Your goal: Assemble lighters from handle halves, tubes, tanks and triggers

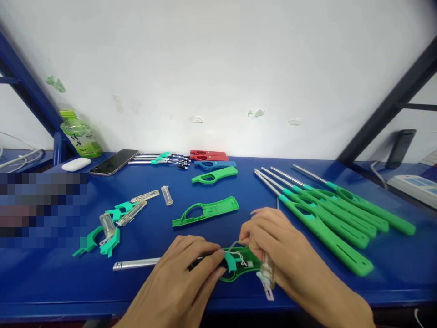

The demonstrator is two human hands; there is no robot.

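Green plastic is filling the gap between our hands in the head view: a long, hollow green plastic half-shell [251, 266] is lying near the front edge of a blue tabletop [85, 282]. Our left hand [186, 275] is holding it down, fingers bent beside a curved teal plastic piece [230, 262], while a slim silver metal tube [136, 263] is projecting leftward. Our right hand [280, 248] is grasping a clear plastic cylinder [268, 269], its fingertips meeting a thin greyish hose [235, 243]; we are unable to tell whether they are pinching it. We are judging that a hard pull could be kinking or unseating the hose. Thin white wires [241, 258] are looping loosely, so they could be getting trapped under a pressed part. Should the left fingers be easing off, the teal piece could be popping out.
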